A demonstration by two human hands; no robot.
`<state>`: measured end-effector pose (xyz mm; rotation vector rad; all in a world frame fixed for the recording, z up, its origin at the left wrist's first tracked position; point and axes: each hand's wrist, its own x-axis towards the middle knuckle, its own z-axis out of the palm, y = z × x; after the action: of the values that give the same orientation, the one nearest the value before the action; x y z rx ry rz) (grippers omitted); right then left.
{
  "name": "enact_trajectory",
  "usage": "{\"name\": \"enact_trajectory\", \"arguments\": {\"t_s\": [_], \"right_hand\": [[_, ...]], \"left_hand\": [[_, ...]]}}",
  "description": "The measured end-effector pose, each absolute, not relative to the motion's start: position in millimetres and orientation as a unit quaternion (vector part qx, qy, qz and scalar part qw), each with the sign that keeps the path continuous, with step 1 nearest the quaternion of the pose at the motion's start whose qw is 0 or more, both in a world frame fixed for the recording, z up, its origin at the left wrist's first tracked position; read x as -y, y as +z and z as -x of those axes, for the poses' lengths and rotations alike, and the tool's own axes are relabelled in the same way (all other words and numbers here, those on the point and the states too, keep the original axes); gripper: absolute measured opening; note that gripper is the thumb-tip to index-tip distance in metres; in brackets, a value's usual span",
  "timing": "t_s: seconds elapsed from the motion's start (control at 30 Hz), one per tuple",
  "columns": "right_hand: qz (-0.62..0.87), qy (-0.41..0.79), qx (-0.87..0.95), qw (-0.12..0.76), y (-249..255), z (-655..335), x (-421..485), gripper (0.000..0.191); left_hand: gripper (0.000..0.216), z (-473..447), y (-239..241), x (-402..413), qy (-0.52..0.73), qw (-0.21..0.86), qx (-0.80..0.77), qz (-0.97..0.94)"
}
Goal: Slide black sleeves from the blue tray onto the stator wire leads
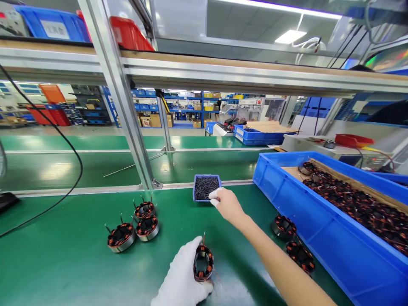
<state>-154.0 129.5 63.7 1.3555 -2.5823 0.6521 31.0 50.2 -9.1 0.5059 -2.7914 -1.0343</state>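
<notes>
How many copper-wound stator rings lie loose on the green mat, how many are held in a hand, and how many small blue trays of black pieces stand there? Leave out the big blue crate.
Stator rings loose on the green mat: 5
Stator rings held in the left hand: 1
Small blue trays of black pieces: 1
Total: 7
</notes>
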Motion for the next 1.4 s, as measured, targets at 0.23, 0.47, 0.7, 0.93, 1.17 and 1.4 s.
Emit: {"name": "enact_trajectory", "arguments": {"t_s": [0.23,0.47,0.7,0.93,1.17,1.4], "right_hand": [[-0.546,0.174,0.813,0.1,31,174,-74,0.015],[-0.571,0.194,0.79,0.115,23,179,-66,0.014],[-0.425,0.361,0.82,0.126,39,157,-95,0.014],[-0.173,0.642,0.697,-0.267,16,109,-149,0.02],[-0.116,0.67,0.656,-0.329,7,107,-149,0.019],[-0.121,0.665,0.661,-0.325,3,108,-147,0.016]], "left_hand": [[0.076,-30,-5,-44,-0.373,0.062,0.915,-0.137],[0.075,-29,-7,-42,-0.396,0.049,0.906,-0.141],[0.073,-32,-8,-40,-0.403,0.053,0.907,-0.11],[0.074,-31,-10,-36,-0.422,0.057,0.902,-0.07],[0.074,-29,-17,-32,-0.407,0.091,0.908,-0.032],[0.074,-27,-19,-33,-0.385,0.091,0.918,-0.017]]}}
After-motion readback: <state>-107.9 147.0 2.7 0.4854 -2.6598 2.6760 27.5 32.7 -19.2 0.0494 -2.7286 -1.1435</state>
